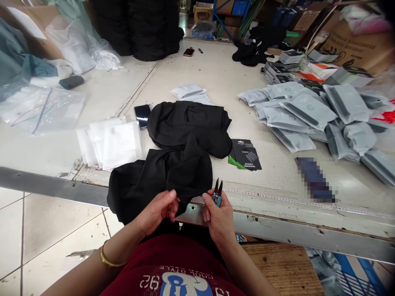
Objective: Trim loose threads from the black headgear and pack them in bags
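Over the soft black fabric bundle (160, 185), our left hand (157, 211) curls against its edge; our right hand (219, 218) grips blue-handled snips (217, 194), with grey sealed packets (308, 109) piled right of the bundle.

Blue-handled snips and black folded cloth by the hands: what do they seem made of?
The small blue-handled snips seem metal with a dark coating, judging by their thin, rigid, pointed blades. The black folded cloth looks like matte soft knit, bunching loosely; its fibre is unclear.
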`<state>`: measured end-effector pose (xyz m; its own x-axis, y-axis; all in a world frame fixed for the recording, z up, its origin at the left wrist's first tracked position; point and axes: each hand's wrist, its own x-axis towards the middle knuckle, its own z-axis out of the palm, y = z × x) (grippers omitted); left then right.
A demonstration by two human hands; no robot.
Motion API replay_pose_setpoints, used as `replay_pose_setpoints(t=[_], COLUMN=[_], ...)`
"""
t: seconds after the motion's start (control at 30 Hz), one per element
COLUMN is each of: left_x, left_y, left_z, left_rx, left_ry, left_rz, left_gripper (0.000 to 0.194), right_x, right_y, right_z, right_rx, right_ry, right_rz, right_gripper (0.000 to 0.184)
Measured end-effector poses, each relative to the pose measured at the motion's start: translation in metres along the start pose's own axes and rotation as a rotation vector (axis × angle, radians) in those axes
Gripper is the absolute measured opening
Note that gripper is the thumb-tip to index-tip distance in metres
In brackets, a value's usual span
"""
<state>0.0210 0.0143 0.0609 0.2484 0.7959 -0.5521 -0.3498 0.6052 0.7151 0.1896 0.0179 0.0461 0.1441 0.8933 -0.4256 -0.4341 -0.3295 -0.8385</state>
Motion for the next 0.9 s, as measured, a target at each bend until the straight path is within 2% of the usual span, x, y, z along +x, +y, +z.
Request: replay_pose_setpoints(t=[0.07,0.13,0.23,0.3,0.37,0.5,0.57,0.73,0.9], left_x=[-0.006,-0.006,0.0,0.003,0.004,0.004,0.003,0.001,0.002], left_y=[-0.004,-0.004,0.002,0.008,0.011,0.011,0.01,0.007,0.005], left_z=[0.005,0.011,0.02,0.023,0.024,0.026,0.028,0.028,0.022], left_rx=[0.215,0.284,0.13,0.012,-0.052,-0.091,-0.101,-0.079,-0.077], left_ry=[-0.04,0.006,0.17,0.213,0.215,0.215,0.191,0.138,0.159], left_rz=[-0.013,0.026,0.131,0.16,0.166,0.154,0.159,0.215,0.223], left_gripper=[0.039,0.038,0.035,0.03,0.027,0.028,0.029,0.031,0.027], right_x=[-0.001,-0.002,-0.004,-0.006,-0.007,-0.005,-0.003,0.003,0.008], right_y=[0.001,0.003,0.003,-0.001,-0.008,-0.018,-0.018,-0.01,-0.012], right_z=[0.002,0.005,0.006,0.005,0.004,0.006,0.009,0.018,0.022], right_rx=[-0.008,-0.032,-0.105,-0.204,-0.325,-0.492,-0.572,-0.72,-0.496], right_ry=[-0.022,-0.042,-0.067,-0.098,-0.095,-0.038,-0.08,-0.157,-0.088], right_rz=[-0.001,-0.003,-0.017,-0.054,-0.168,-0.523,-0.597,-0.577,-0.398], right_gripper=[0.035,0.035,0.034,0.03,0.026,0.019,0.021,0.017,0.021])
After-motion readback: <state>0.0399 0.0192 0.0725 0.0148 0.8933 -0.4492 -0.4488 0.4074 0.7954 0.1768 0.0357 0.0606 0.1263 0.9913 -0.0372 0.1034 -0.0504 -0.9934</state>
